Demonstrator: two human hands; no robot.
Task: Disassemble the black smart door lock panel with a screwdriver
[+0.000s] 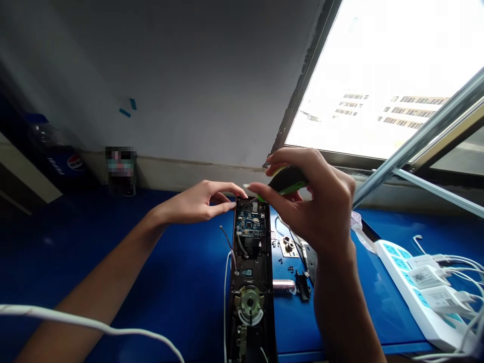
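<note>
A long dark door lock panel (269, 282) lies opened up on the blue table, pointing away from me. A blue circuit board (250, 226) sits at its far end, with a round metal spindle part (250, 302) nearer to me. My left hand (202, 201) grips the far left corner of the panel between thumb and fingers. In my right hand (317, 194) is a screwdriver (287, 180) with a black and green handle, held tilted over the far end of the panel. Its tip points down left near the board; whether it touches a screw I cannot tell.
Right of the panel lie a square metal plate (289, 247), small dark screws (291, 269), a silvery cylinder (284, 287) and a black plastic piece (303, 286). A white power strip (406, 287) with chargers stands farther right. A bottle (56, 146) stands back left; a white cable (113, 330) crosses in front.
</note>
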